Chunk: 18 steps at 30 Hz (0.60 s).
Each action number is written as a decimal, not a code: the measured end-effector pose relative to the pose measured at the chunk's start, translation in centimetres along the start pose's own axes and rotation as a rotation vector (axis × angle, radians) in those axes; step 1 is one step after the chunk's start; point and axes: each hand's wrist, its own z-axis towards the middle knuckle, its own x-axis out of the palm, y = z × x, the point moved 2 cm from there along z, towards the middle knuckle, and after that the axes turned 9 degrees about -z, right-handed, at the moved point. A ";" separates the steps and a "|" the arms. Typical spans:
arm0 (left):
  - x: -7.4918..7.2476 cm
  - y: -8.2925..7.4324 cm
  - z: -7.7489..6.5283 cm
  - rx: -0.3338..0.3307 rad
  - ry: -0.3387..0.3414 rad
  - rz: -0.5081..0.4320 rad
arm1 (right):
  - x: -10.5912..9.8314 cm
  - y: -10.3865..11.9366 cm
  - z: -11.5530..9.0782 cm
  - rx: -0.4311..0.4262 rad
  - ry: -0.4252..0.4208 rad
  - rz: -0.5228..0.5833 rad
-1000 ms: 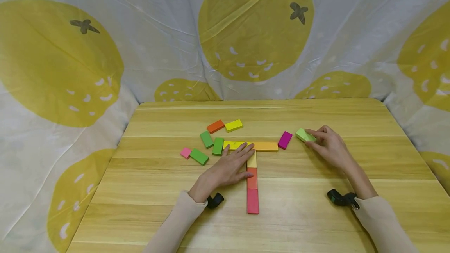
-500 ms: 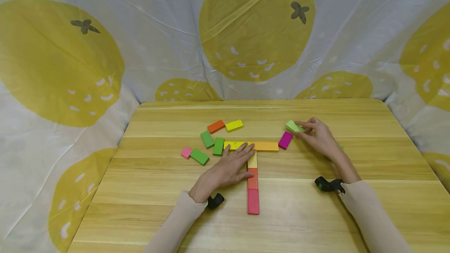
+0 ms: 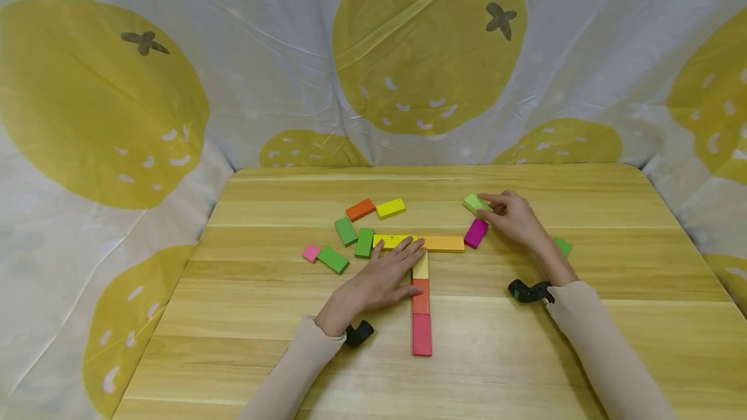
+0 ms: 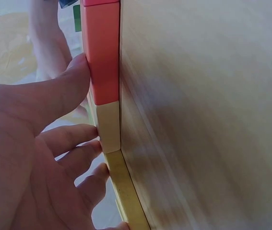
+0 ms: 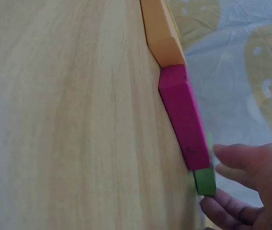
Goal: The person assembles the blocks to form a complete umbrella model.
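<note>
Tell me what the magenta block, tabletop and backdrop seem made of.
Magenta block: probably painted wood, smooth and evenly coloured; possibly plastic.
Tabletop: wood or wood-look laminate, smooth, with visible grain.
Backdrop: fabric or plastic sheeting, faintly shiny along its creases.

A pale-green block (image 3: 474,203), with a magenta block (image 3: 476,233) at its six o'clock, joins a tan wood-grained counter (image 3: 233,303) and whitish cloth (image 3: 280,37) patterned with yellow fruit shapes (image 3: 428,44).
</note>
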 end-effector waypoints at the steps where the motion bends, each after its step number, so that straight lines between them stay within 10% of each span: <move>1: 0.0 0.0 0.0 0.000 -0.001 -0.002 | 0.0 -0.1 0.0 -0.008 0.002 0.002; 18: 0.1 0.2 0.0 0.006 -0.002 -0.003 | 0.2 -0.2 0.2 -0.067 -0.020 0.013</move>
